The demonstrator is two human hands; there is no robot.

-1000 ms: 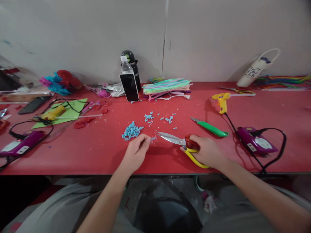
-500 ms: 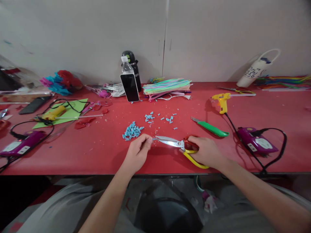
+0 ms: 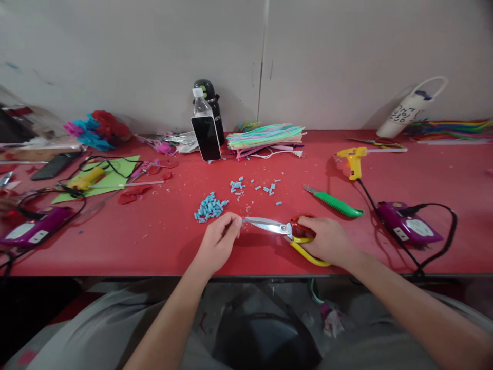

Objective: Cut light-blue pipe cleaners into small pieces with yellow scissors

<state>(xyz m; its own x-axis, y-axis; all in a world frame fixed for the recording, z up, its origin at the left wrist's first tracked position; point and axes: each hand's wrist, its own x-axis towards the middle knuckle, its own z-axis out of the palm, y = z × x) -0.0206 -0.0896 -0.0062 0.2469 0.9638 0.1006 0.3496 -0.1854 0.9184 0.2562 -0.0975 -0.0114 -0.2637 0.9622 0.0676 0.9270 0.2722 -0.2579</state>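
Observation:
My left hand (image 3: 220, 240) is closed in a pinch, with a tiny bit of blue (image 3: 244, 220) showing at its fingertips. My right hand (image 3: 327, 240) grips the scissors (image 3: 269, 224) by their red and yellow handles. Their blades point left and lie nearly together, the tips right by my left fingertips. Just beyond my left hand lies a heap of short light-blue cut pieces (image 3: 210, 207). A smaller group of the same pieces (image 3: 236, 185) is scattered farther back. Most of what the left fingers pinch is hidden.
A green utility knife (image 3: 339, 204) and yellow glue gun (image 3: 354, 163) lie right, near a purple power box (image 3: 408, 223) with its cord. Behind are pastel pipe cleaners (image 3: 265, 137) and a phone (image 3: 207, 137) against a bottle. Another glue gun (image 3: 87, 179) lies left on green paper.
The scissor blades look slightly closer together than before. Both hands stay almost in place, and the blue pieces on the table look unchanged.

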